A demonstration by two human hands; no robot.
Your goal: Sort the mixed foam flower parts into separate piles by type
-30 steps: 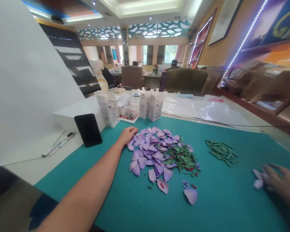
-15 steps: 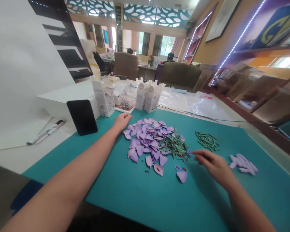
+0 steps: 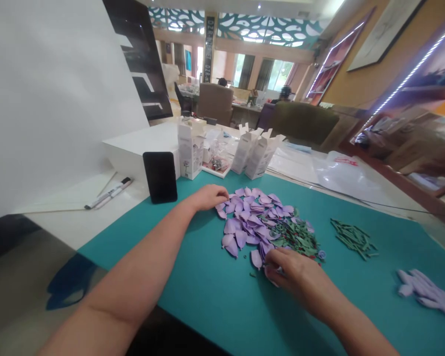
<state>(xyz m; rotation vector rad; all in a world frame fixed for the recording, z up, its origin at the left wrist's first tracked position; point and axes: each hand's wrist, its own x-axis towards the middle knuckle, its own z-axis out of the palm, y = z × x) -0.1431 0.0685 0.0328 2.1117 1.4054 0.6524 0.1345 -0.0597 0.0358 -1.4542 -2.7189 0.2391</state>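
A heap of purple petal pieces lies on the teal mat, mixed with small green and red parts on its right side. My left hand rests at the heap's far left edge, fingers curled down onto the petals. My right hand covers the heap's near edge, fingers bent and pinched over a petal there; what it grips is mostly hidden.
Green sticks and a small group of pale purple pieces lie to the right. A black phone leans on a white box. White cartons, a marker and plastic sheeting sit behind. People sit far back.
My right hand has moved left from the pale pieces at the mat's right edge to the heap's near edge and closed down on it. The view swung right; my left hand stayed.
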